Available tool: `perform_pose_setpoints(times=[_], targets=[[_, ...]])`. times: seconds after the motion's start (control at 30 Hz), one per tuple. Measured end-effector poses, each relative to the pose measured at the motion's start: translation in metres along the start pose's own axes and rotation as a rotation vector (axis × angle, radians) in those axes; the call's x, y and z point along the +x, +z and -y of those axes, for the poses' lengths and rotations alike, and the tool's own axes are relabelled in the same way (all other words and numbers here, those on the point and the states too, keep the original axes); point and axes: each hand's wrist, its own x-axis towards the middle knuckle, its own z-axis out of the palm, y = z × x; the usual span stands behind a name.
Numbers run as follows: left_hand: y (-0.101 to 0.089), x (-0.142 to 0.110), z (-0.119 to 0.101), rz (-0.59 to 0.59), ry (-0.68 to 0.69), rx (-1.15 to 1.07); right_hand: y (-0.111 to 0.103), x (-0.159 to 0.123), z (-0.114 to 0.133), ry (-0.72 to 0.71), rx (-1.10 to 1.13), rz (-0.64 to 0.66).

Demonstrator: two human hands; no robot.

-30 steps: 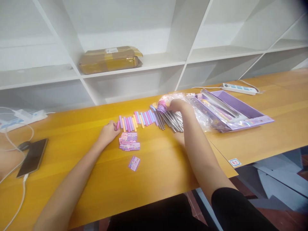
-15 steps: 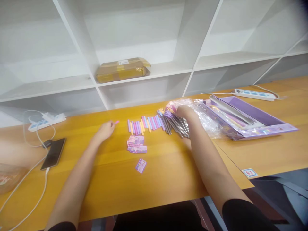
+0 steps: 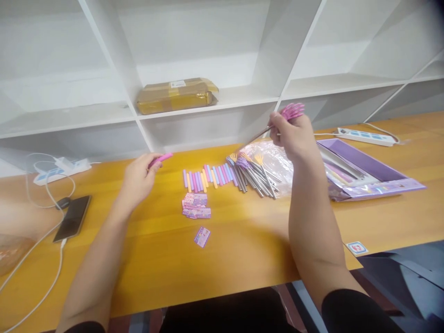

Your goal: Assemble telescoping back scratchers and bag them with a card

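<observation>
My left hand (image 3: 140, 178) is closed on a pink tube (image 3: 162, 158), raised a little over the table. High at the right, my right hand (image 3: 291, 136) grips a back scratcher (image 3: 293, 111) just below its pink hand-shaped head. Its metal rod (image 3: 255, 138) slants down to the left. Under that rod lies a pile of back scratchers (image 3: 256, 178) with metal rods and orange, purple and blue heads. Left of the pile, a row of pastel tubes (image 3: 194, 181) lies side by side. Small printed cards (image 3: 196, 206) are heaped below the row, and one single card (image 3: 202, 237) is nearer me.
Clear plastic wrapping (image 3: 274, 152) lies behind the pile. A purple box (image 3: 374, 185) stands open at the right. A phone (image 3: 72, 218) with cables and a power strip (image 3: 62, 171) are on the left. A taped parcel (image 3: 176, 96) sits on the white shelf; another power strip (image 3: 368, 136) is at the back right.
My right hand has lifted a pink back scratcher from the pile, up and to the right. My left hand has risen slightly with the pink tube, which now shows more of its length.
</observation>
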Motion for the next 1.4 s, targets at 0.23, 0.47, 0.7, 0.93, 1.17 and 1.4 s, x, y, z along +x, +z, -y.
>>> perform_pose_setpoints(times=[0.23, 0.47, 0.7, 0.93, 1.17, 1.4], targets=[[-0.007, -0.008, -0.03, -0.091, 0.05, -0.092, 0.044, -0.018, 0.038, 0.002, 0.048, -0.109], [-0.015, -0.019, -0.047, -0.119, 0.097, -0.114, 0.073, -0.028, 0.043, 0.039, 0.173, -0.085], [-0.022, -0.028, -0.059, -0.125, 0.136, -0.124, 0.094, -0.042, 0.051, 0.03, 0.199, -0.033], [-0.022, -0.028, -0.058, -0.14, 0.089, -0.193, 0.099, -0.045, 0.051, 0.022, 0.263, -0.049], [-0.023, -0.028, -0.057, -0.139, 0.095, -0.223, 0.1, -0.043, 0.046, 0.048, 0.241, -0.013], [-0.023, -0.028, -0.059, -0.279, 0.189, -0.084, 0.104, -0.04, 0.04, -0.025, 0.467, -0.085]])
